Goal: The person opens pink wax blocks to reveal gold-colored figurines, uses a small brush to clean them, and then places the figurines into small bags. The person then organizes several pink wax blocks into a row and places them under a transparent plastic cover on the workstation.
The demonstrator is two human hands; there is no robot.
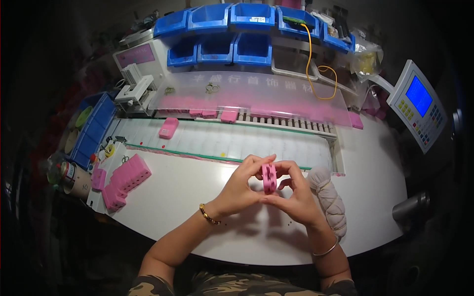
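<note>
Between my two hands, above the white table, a pink rubber mould (pixel 269 178) is held upright with its narrow edge toward me. A dark seam or gap runs down that edge; I cannot tell whether the halves are apart. My left hand (pixel 238 190) grips it from the left, fingers curled over the top and thumb low. From the right, my right hand (pixel 296 197) closes on the same mould, thumb near its lower end. One more pink mould (pixel 169 128) lies on the pale conveyor strip (pixel 237 140) beyond my hands.
Pink moulds (pixel 131 172) stand stacked at the left beside a blue crate (pixel 94 130). A wrapped cloth bundle (pixel 328 202) lies right of my right hand. Blue bins (pixel 215 49) line the back. A control panel (pixel 419 103) stands at the right, above a metal cylinder (pixel 411 207).
</note>
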